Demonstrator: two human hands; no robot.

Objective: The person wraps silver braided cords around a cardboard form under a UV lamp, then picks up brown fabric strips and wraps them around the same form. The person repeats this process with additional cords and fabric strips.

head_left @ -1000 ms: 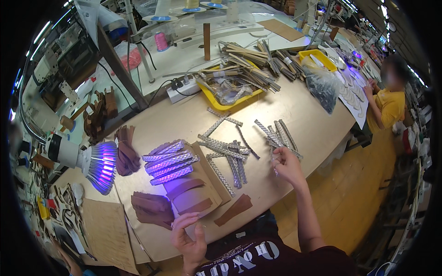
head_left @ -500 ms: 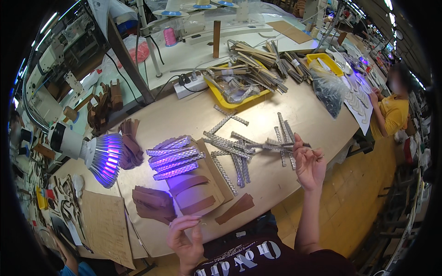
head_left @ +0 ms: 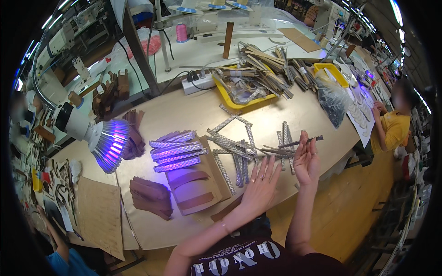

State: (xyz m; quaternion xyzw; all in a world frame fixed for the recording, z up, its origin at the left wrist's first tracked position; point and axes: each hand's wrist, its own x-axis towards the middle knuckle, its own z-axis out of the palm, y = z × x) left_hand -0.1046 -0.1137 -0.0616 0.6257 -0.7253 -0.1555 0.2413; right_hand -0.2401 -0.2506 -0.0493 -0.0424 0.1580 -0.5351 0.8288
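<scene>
My left hand (head_left: pixel 261 185) lies flat with fingers stretched out, its tips beside the loose grey-and-white braided strips (head_left: pixel 230 146) on the table. It appears to hold nothing. To its right, my right hand (head_left: pixel 307 162) is raised, palm up, with a thin dark strip (head_left: pixel 315 139) pinched at the fingertips. A few more braided strips (head_left: pixel 285 134) lie just behind that hand. Left of the loose pile, a row of braided strips (head_left: pixel 178 154) rests on a brown board (head_left: pixel 189 186), lit purple. Flat brown strips (head_left: pixel 195 200) lie across the same board.
A lamp (head_left: pixel 108 142) on a bendable neck hangs over the left side. Stacks of brown strips (head_left: pixel 151 197) lie near the board. Behind are a yellow tray (head_left: pixel 246 106), a white power strip (head_left: pixel 197 84) and a plastic bag (head_left: pixel 332 103). A person in yellow (head_left: pixel 393 122) sits at right.
My left hand has moved right and forward, from the board's near edge to the loose braided strips, its fingers straightening. My right hand still holds the dark strip. The whole view has shifted slightly.
</scene>
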